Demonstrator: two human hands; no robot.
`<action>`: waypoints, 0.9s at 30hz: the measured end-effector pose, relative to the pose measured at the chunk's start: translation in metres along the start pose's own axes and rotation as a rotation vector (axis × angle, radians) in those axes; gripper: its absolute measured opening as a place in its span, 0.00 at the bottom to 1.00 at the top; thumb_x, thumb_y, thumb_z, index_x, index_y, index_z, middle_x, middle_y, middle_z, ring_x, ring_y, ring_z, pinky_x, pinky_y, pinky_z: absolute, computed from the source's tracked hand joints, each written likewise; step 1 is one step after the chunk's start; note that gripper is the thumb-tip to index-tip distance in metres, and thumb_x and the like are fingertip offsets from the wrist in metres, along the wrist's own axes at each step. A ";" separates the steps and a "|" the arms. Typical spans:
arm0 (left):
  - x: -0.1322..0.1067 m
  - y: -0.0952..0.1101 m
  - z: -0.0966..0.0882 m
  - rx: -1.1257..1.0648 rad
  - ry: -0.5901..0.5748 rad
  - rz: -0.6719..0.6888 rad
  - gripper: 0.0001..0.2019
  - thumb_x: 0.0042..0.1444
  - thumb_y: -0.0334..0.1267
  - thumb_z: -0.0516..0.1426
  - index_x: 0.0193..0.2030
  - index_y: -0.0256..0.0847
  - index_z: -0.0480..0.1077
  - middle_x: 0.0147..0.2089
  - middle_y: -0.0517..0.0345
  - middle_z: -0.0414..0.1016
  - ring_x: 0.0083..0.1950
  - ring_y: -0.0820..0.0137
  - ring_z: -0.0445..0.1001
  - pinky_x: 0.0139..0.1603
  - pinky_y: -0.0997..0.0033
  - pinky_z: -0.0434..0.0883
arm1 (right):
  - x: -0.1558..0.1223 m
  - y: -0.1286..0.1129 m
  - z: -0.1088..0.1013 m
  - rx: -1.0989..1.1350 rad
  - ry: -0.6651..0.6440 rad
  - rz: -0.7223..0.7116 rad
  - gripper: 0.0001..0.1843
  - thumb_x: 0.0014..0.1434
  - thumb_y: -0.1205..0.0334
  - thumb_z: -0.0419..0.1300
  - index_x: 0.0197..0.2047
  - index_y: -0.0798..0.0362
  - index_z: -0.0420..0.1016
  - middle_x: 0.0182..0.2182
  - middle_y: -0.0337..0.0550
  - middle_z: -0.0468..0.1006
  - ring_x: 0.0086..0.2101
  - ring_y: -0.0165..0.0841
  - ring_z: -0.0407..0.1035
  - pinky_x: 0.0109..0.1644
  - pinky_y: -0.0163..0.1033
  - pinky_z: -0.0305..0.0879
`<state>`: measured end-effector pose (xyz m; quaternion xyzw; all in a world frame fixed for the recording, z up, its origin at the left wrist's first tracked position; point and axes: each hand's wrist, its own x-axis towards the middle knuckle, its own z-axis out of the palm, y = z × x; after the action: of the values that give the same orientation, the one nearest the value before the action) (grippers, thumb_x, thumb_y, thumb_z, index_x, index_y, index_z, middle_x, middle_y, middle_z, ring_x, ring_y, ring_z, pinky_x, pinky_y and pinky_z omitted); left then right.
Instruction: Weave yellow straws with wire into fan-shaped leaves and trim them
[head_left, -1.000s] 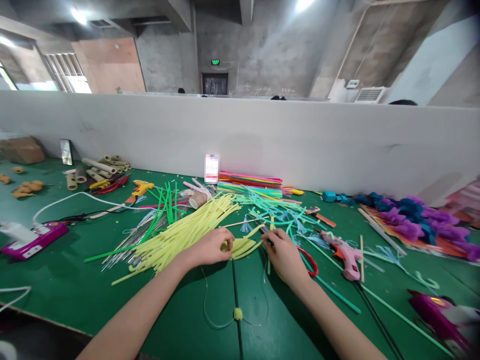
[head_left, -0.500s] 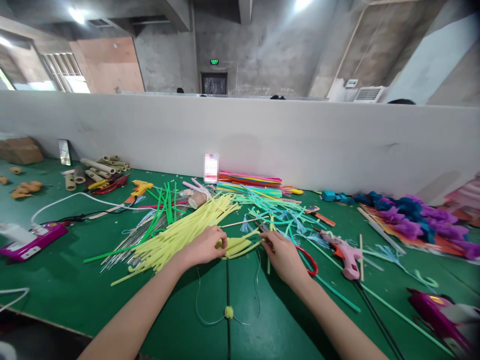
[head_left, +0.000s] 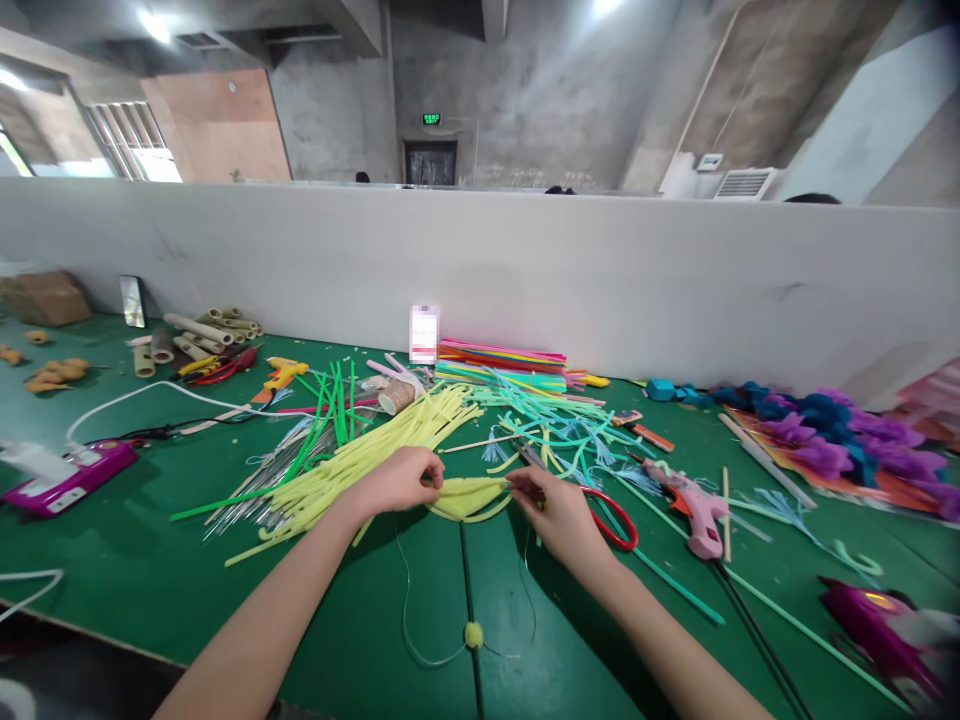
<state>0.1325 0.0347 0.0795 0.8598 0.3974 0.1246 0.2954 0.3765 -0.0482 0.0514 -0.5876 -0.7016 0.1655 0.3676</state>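
Several yellow pipe cleaners [head_left: 471, 499] stretch between my two hands just above the table. My left hand [head_left: 403, 482] is closed, its thumb and fingertips pinching their left ends. At the other side my right hand [head_left: 561, 515] pinches the right ends. Red-handled scissors [head_left: 628, 530] lie beneath and beside my right hand, with part of them hidden by it. A big bundle of loose yellow pipe cleaners [head_left: 352, 462] spreads behind and left of my left hand. Nearer to me, a small yellow fuzzy ball [head_left: 473, 635] with thin clear line through it rests on the table.
A pink glue gun [head_left: 701, 515] lies to the right, its black cord running forward. Teal pipe cleaners [head_left: 581, 440] are strewn behind my right hand. A yellow glue gun [head_left: 283, 374], bamboo pieces [head_left: 202, 330] and a purple power strip [head_left: 71, 478] are on the left.
The held pipe cleaners are now stretched straighter and level between my hands. My right hand's fingertips have come left onto their right ends; my left hand has moved slightly left.
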 end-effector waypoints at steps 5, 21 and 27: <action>0.002 -0.004 0.000 -0.017 -0.003 0.014 0.05 0.44 0.33 0.57 0.30 0.39 0.73 0.36 0.57 0.77 0.35 0.69 0.74 0.35 0.75 0.66 | 0.001 0.002 0.004 0.102 0.025 0.057 0.10 0.55 0.64 0.56 0.41 0.51 0.73 0.36 0.43 0.80 0.35 0.35 0.75 0.42 0.39 0.71; 0.001 -0.007 -0.001 -0.034 -0.009 0.049 0.04 0.49 0.33 0.55 0.33 0.40 0.70 0.38 0.58 0.76 0.38 0.70 0.74 0.38 0.75 0.67 | 0.005 0.013 0.013 0.199 0.007 0.132 0.09 0.55 0.59 0.58 0.39 0.50 0.73 0.33 0.42 0.80 0.35 0.35 0.75 0.41 0.40 0.71; 0.001 -0.007 -0.001 0.023 -0.012 0.047 0.04 0.49 0.33 0.55 0.33 0.40 0.69 0.36 0.59 0.75 0.35 0.71 0.73 0.34 0.76 0.65 | 0.006 0.016 0.012 0.224 0.011 0.169 0.10 0.54 0.57 0.58 0.39 0.51 0.72 0.31 0.42 0.79 0.32 0.35 0.75 0.38 0.39 0.71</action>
<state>0.1284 0.0394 0.0757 0.8729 0.3768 0.1220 0.2849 0.3792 -0.0362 0.0345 -0.6006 -0.6247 0.2699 0.4197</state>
